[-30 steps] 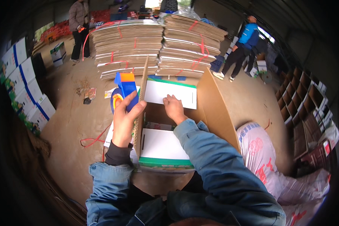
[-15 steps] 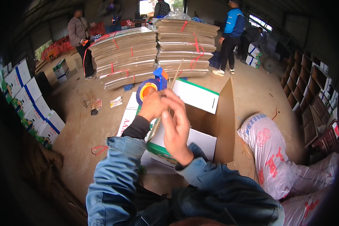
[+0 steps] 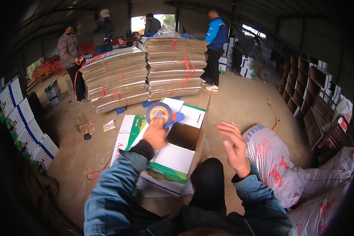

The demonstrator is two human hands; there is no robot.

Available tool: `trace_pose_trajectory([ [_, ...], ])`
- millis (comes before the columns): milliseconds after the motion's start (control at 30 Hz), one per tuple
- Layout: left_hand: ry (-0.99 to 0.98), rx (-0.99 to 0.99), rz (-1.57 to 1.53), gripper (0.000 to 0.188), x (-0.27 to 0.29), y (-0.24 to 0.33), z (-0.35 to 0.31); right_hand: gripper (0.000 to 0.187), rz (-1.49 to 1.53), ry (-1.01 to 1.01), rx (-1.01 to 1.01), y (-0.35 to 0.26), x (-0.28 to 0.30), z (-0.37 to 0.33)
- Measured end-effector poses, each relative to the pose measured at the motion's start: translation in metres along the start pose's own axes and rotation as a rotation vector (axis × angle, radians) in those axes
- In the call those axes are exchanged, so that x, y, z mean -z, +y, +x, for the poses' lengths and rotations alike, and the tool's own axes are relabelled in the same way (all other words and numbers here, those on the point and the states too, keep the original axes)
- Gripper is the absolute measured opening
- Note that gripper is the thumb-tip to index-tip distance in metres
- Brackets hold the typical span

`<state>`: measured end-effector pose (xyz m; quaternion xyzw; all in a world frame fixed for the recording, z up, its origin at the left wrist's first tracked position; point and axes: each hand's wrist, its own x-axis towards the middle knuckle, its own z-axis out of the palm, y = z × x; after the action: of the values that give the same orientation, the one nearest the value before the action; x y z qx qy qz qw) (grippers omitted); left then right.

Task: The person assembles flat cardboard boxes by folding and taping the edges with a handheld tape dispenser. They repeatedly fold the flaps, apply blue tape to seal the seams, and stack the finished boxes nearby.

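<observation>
1. Near pos.: carton (image 3: 167, 172) sat on the floor (image 3: 220, 106), at least partly over flat printed board (image 3: 121, 145), just ahead of the wearer's knee. Long axis ran near-to-far, far end canted slightly R. Mouth faced up; near end flap (image 3: 176, 157) and far end flap (image 3: 193, 117) were folded in, w/ a dark gap between. R side flap (image 3: 199, 135) stood roughly upright, edge-on to my cam. L side flap: fold angle n/c, partly behind hand.

2. Grips: L hand (image 3: 155, 134) was over the carton's L side, grip closed on tape dispenser (image 3: 166, 113), fingers at the roll hub. Dispenser lay approx. crosswise, roll L, blue head pointing R. R hand (image 3: 234, 146) was raised R of the carton, grip wide, nothing held, apart from the flap.

3. Step (my judgement): flap closing, pre-taping. Next move called for R hand to fold the R flap inward & hold it, w/ L keeping the dispenser ready.

4. Mid-range, R: white sack (image 3: 269, 153), near R hand.

5. Far: strapped flat-carton stacks (image 3: 116, 80); co-worker in blue jacket (image 3: 217, 39) stood beside them.
</observation>
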<state>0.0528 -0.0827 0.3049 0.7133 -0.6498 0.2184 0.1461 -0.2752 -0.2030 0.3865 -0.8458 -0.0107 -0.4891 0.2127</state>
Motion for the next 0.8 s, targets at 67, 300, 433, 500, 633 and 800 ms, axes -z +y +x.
trace_pose_trajectory([
  [67,-0.068,-0.09,-0.026,0.047,0.014,-0.026,-0.002,0.032,-0.026,-0.097,-0.011,0.026,-0.016,0.008],
  [300,-0.213,-0.206,-0.085,0.072,0.033,-0.089,-0.013,0.036,-0.163,-0.227,0.015,0.1,-0.087,0.094],
  [433,-0.027,-0.131,-0.132,0.051,0.016,-0.095,-0.026,0.046,-0.331,-0.37,0.01,0.119,-0.101,0.115],
  [500,0.076,0.011,-0.297,0.042,0.009,-0.095,-0.031,0.052,-0.309,-0.335,0.046,0.127,-0.106,0.116],
  [633,0.302,0.276,-0.548,0.031,0.007,-0.102,-0.031,0.05,-0.309,-0.281,0.136,0.141,-0.124,0.115],
  [800,0.327,0.297,-0.732,0.037,0.012,-0.099,-0.029,0.062,-0.436,-0.565,-0.092,0.152,-0.205,0.111],
])
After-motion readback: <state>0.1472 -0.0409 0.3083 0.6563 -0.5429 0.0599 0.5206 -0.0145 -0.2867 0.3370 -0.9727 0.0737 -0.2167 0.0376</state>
